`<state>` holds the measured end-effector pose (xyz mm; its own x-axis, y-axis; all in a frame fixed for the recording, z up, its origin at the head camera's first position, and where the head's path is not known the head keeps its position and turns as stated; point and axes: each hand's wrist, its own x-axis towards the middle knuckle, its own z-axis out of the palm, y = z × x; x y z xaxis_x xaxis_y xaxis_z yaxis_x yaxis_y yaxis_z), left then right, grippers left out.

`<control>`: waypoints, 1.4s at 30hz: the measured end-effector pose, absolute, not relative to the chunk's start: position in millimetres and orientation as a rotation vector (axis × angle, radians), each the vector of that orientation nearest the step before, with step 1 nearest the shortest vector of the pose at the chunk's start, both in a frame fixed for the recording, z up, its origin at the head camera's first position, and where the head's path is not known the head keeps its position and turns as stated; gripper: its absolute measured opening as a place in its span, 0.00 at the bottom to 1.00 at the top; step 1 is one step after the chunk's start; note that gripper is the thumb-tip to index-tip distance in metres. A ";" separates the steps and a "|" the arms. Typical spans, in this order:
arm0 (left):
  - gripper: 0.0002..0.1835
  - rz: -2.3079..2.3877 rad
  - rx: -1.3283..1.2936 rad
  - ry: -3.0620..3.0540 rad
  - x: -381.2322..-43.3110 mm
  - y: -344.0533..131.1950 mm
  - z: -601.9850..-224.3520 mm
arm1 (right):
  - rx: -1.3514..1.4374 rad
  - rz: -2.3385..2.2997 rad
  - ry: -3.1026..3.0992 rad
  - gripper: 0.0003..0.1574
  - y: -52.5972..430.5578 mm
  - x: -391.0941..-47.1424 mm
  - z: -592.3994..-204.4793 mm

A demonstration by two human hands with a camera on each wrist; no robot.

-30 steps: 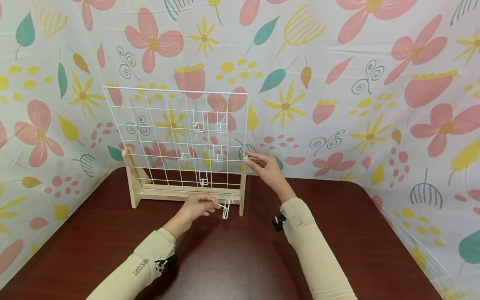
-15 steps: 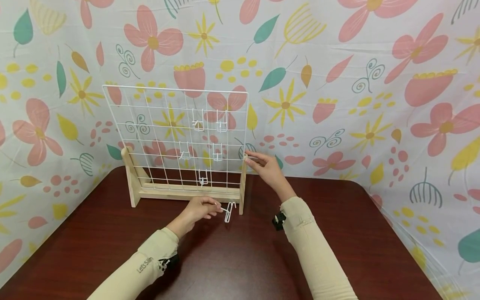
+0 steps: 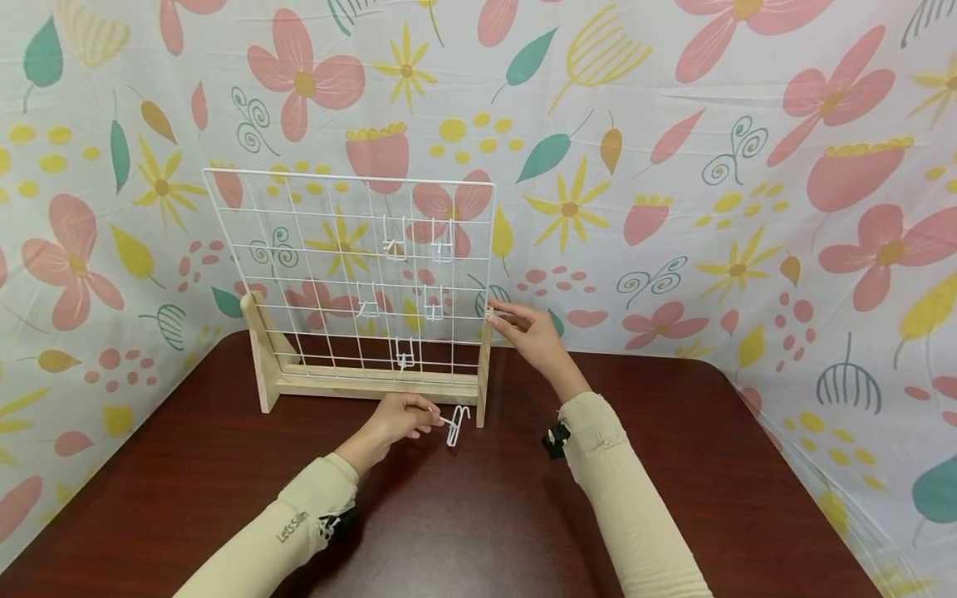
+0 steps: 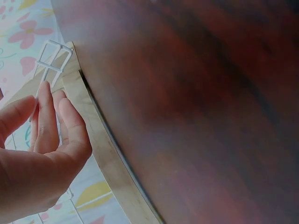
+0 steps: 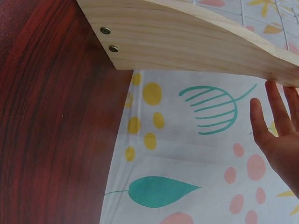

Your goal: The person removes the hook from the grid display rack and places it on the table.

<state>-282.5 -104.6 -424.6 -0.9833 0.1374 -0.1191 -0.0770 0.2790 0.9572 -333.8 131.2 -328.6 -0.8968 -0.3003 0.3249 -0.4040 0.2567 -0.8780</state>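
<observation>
Between thumb and index finger, my left hand (image 3: 404,415) pinches the arm of a white wire display hook (image 3: 453,427). The hook's double-pronged end points right, low in front of the stand's right foot in the head view. In the left wrist view the hook (image 4: 55,68) overlaps the end of the wooden base bar (image 4: 100,149). My right hand (image 3: 534,336) holds the top of the right wooden upright (image 3: 483,386) with its fingertips. Several matching hooks (image 3: 434,311) hang on the white wire grid panel (image 3: 347,178). In the right wrist view the thumb is hidden.
Dark red-brown table (image 3: 449,531) lies beneath everything. The left wooden upright (image 3: 263,357) supports the panel's other side. A floral cloth (image 3: 635,166) hangs right behind the rack and along both sides.
My left hand has drawn slightly right and toward me with the hook, away from the base bar. The right hand stays at the upright. The hung hooks have not moved.
</observation>
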 end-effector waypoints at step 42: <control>0.01 1.501 0.148 2.605 -287.8 -107.6 -431.4 | 0.672 1.727 -2.404 0.27 135.9 -354.1 -346.4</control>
<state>-287.8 -107.6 -431.4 -0.9866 0.1498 -0.0646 0.0192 0.5001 0.8657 -354.1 135.9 -346.4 -0.8967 -0.2891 0.3352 -0.4100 0.2568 -0.8752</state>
